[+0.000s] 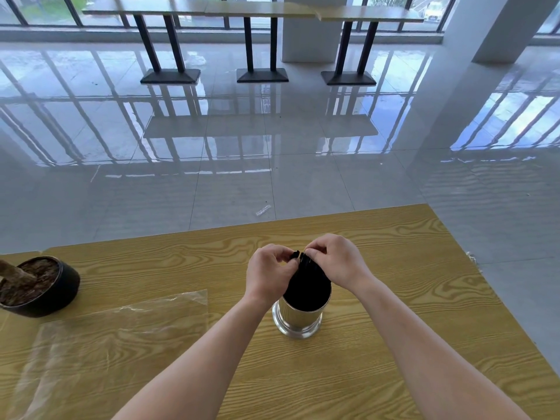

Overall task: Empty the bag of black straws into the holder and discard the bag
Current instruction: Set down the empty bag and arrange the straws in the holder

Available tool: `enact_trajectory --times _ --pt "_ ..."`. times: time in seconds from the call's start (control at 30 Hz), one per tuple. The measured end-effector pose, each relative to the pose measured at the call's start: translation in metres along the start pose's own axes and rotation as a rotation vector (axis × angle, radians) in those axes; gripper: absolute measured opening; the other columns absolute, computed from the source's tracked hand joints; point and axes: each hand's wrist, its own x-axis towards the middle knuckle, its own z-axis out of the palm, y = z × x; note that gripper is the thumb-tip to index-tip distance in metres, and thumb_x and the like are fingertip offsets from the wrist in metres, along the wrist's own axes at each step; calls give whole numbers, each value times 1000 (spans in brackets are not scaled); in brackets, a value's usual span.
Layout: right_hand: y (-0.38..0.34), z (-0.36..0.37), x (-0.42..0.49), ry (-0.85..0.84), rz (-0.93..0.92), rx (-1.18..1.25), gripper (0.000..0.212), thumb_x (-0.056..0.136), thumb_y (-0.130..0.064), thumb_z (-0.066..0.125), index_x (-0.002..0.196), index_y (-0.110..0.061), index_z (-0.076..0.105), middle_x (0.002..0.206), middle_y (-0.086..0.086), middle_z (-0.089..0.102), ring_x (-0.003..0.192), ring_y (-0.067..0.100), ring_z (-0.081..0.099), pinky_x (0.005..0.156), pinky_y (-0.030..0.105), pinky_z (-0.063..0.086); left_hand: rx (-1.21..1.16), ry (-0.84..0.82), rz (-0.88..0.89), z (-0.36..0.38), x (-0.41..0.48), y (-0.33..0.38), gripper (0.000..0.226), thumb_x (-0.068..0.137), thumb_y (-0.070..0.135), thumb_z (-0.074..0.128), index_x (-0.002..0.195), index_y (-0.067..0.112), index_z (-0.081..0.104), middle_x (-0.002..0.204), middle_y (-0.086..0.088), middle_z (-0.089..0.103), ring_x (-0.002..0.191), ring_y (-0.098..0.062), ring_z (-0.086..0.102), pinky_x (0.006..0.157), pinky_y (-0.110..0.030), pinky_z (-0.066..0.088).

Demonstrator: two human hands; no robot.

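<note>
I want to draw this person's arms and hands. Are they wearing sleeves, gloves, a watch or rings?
Draw them bare. No sleeves show: both forearms are uncovered all the way down to the picture's bottom edge. The left hand and right hand have no gloves. No watch or bracelet shows on either wrist, and no rings show on the fingers you can see.

Wood-grain desk (394,268). Black plant pot (45,298) at its left edge, soil and a brown stem showing. Glossy tiled floor (272,147) beyond (window reflections); small scrap (263,210) on it. Three high tables (251,10) by the windows.
</note>
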Motion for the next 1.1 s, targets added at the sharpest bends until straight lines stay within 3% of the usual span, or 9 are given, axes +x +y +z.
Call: enact_trajectory --times 0.13,0.27,0.5,0.6,0.7,0.8,0.9,1.0,1.1 --pt "-1 -1 0 70 -7 29 4 87 -28 75 84 -27 78 80 -17 67 80 5 65 69 26 50 -21 2 -6 -2 0 4 8 80 28 79 87 25 78 82 17 72 81 8 63 69 -9 46" --pt "-6 -7 -3 178 -49 104 4 86 -22 78 83 -20 76 88 -7 68 84 13 65 75 35 55 -57 26 3 -5 0 11 6 79 26 81 85 27 78 82 18 72 83 6 64 73 -13 47" --pt "-41 -33 -3 258 -157 252 9 87 -34 75 85 -25 74 70 -10 70 65 8 63 62 26 54 -71 96 114 -15 3 38 8 81 29 79 87 33 75 88 20 69 98 -2 60 86 -22 46" --pt "-55 -39 -4 257 -202 286 6 87 -32 76 81 -32 73 70 -12 72 62 5 67 63 28 57 -170 105 128 -20 4 49 8 82 30 79 90 28 78 86 12 75 88 -4 66 80 -21 51" --pt "-64 -45 -6 253 -210 363 16 86 -30 77 75 -41 72 73 -13 75 65 7 71 68 35 62 -271 121 161 -26 2 60 5 82 25 79 86 27 79 79 18 75 75 -3 67 71 -15 52" --pt "-72 -51 -7 262 -222 382 17 87 -31 76 75 -43 71 73 -9 76 65 13 72 67 42 62 -325 134 179 -31 -1 67 10 83 19 79 86 28 78 80 17 76 74 -5 68 70 -15 53" --pt "-79 -55 -10 289 -256 393 18 89 -32 73 77 -45 70 72 -8 75 63 10 72 65 38 61 -359 148 197 -36 -3 71 16 83 15 78 87 30 79 81 17 77 74 -6 69 71 -18 55" --pt "-82 -56 -13 291 -246 417 17 92 -27 71 82 -40 72 71 -4 76 65 11 74 70 43 63 -381 123 168 -40 -3 74 15 83 15 77 90 27 81 82 13 78 73 -7 70 69 -30 59" --pt "-84 -56 -16 255 -220 504 9 92 -19 70 89 -25 76 77 -1 77 72 13 76 74 45 63 -390 129 150 -44 -4 76 12 81 15 80 90 23 82 81 10 79 76 -10 72 75 -38 61"
